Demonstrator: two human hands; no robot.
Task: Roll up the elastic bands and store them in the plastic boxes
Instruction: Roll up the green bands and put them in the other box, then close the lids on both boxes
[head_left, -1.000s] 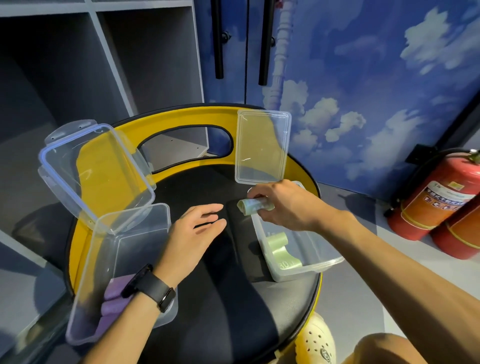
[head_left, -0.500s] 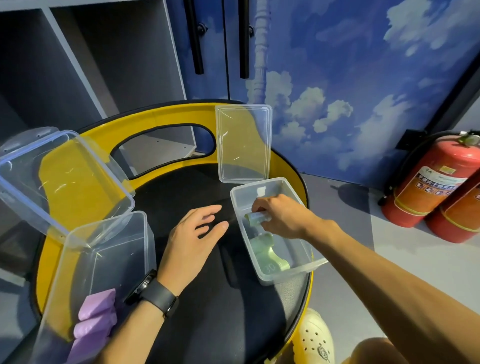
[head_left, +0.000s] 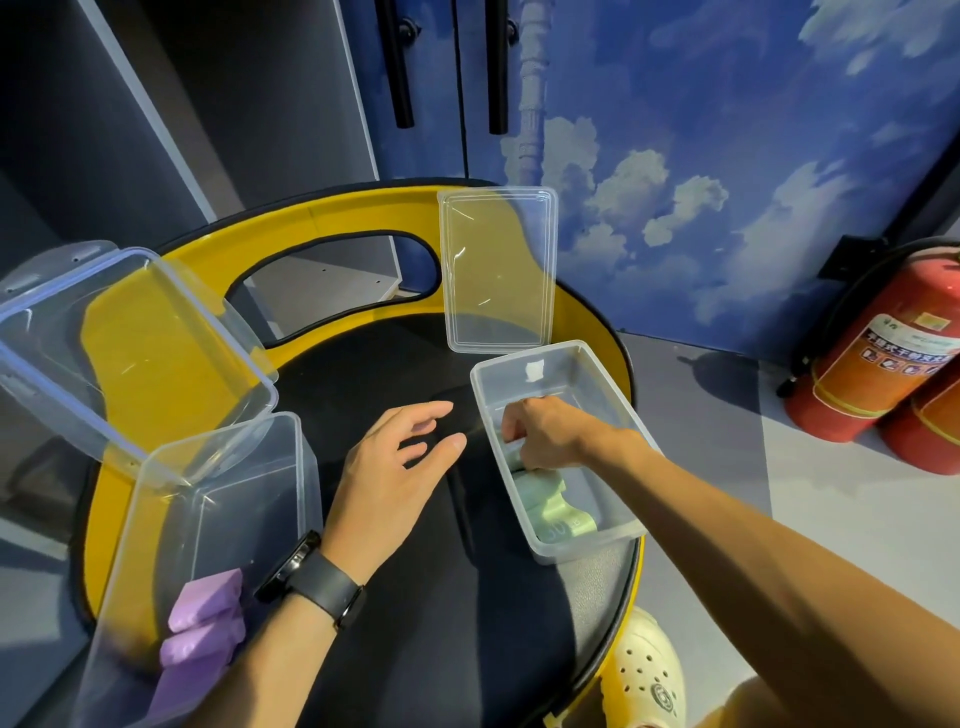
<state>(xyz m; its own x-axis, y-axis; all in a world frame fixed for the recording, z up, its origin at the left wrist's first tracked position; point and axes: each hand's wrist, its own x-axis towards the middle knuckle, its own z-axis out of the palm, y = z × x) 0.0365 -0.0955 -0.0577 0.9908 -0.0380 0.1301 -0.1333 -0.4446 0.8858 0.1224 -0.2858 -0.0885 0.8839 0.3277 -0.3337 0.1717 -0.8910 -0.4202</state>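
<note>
Right hand (head_left: 550, 431) has lowered its green roll (head_left: 511, 460) into the right-centre box (head_left: 613, 395), fingers curled round it. Left hand (head_left: 395, 467) rests open, holding nothing.

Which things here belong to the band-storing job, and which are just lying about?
Job: right hand, green rolled bands, small clear box, its lid, tall clear box, purple rolled bands, left hand.

Lying about: fire extinguishers, cabinet handles.

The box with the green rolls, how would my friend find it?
Find the round black and yellow seat. On its right side sits a small clear box with the right hand reaching inside. Only it holds green rolls; the taller left box holds purple ones.
</note>
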